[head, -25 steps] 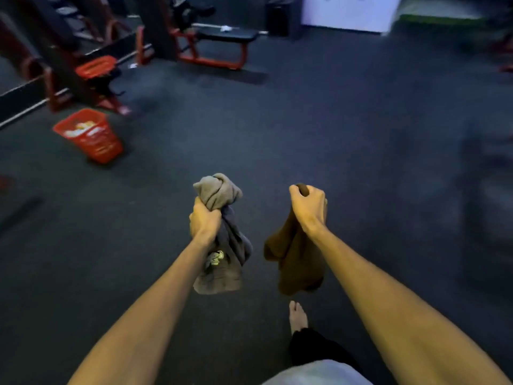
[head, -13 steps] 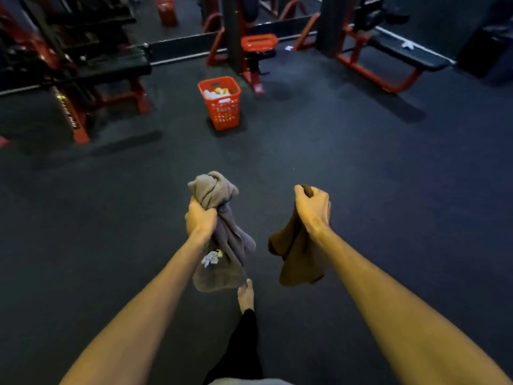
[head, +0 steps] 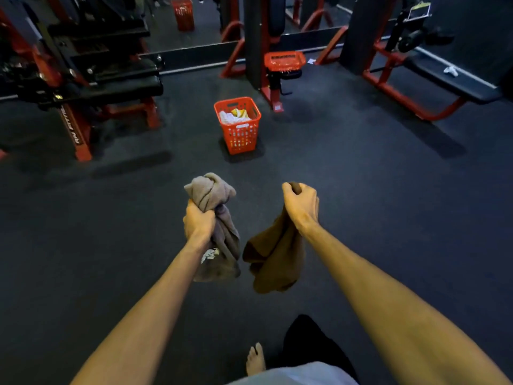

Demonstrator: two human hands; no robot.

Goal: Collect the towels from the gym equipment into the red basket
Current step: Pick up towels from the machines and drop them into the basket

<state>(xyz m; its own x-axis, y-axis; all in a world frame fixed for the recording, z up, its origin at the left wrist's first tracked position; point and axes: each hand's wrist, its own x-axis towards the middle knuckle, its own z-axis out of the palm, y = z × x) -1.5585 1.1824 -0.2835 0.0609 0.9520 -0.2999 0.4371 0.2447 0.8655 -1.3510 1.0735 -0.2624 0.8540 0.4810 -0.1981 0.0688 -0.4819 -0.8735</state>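
Observation:
My left hand (head: 198, 222) grips a bunched grey towel (head: 211, 194), whose end hangs below my fist with a small white logo. A brown towel (head: 273, 262) dangles from my right hand (head: 301, 207), which is curled round its top. Both hands are held out in front of me above the dark floor. The red basket (head: 241, 136) stands on the floor straight ahead, beyond my hands, with white and yellow cloth inside.
A red-and-black weight machine (head: 83, 79) fills the left. Behind the basket a machine post carries a red seat (head: 284, 61). To the right, a small white cloth (head: 451, 70) lies on a bench (head: 455, 84). My bare foot (head: 255, 359) is on the dark floor.
The view has swung so the basket, earlier far left, is now straight ahead and closer. Both hands keep their hold on the towels.

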